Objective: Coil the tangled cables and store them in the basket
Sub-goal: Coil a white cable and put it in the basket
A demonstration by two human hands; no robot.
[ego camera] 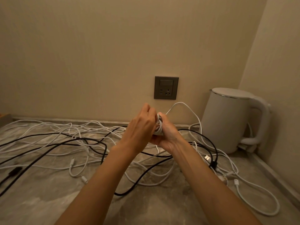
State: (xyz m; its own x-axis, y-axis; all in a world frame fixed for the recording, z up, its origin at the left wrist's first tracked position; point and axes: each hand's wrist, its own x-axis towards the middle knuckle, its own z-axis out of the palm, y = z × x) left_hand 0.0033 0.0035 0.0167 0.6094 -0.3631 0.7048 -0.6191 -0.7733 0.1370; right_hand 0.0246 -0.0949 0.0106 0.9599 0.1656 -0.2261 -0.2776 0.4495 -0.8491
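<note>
White cable, wound into a small tight coil (pixel 159 125), is held between both hands, above the counter.

Grip: the left hand (pixel 140 127) has its back to the camera. Its fingers are curled over the coil's 9 o'clock side, with the fingertips bunched at the top. The right hand (pixel 168 137) is closed round the coil from 3 o'clock, inner wrist showing. The two hands meet just under the coil. How many turns the coil has cannot be told, as the fingers cover most of it.

A loose white strand (pixel 183 105) leaves the coil at 1 o'clock, arches up and over, then drops toward 3 o'clock. It reaches the counter just beside the kettle.

Below the hands, a tangle of thin white and black cables (pixel 84 139) is spread across the grey veined stone counter (pixel 48 200). It runs from 9 o'clock round through 6 o'clock to 4 o'clock. White and black runs cross each other in many places. A white USB plug (pixel 207 158) lies face up at 4 o'clock of the hands, near a black cable.

A white electric kettle with a loop handle (pixel 227 120) stands upright at 3 o'clock, in the corner. A dark grey square wall socket (pixel 166 87) is on the beige wall at 12 o'clock, directly above the hands.

At far 9 o'clock a wooden-edged object (pixel 4 116) is cut off by the frame, and what it is cannot be told.
</note>
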